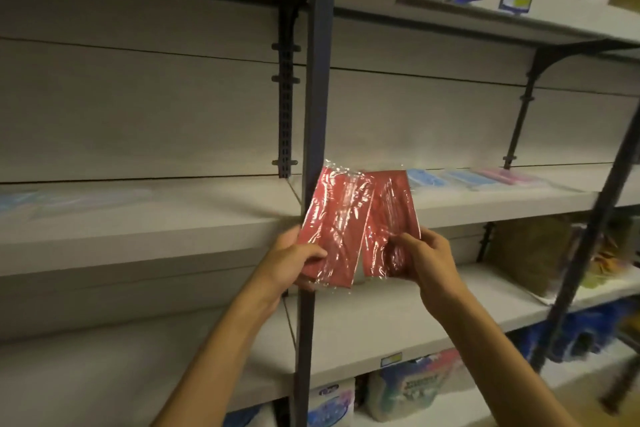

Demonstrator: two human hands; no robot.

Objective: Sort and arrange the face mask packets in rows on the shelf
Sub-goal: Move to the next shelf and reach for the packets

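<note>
Both forearms bare to each hand, no sleeves, rings or watch in view

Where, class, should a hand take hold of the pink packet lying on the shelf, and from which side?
Take the pink packet by its near short end, coming from the shelf's open front. It lies flat with blue packets close on its left, so a thumb-over, fingers-under pinch looks easiest there.

left hand (294,258) grips one red packet (332,225), right hand (427,258) another (393,222).
</note>
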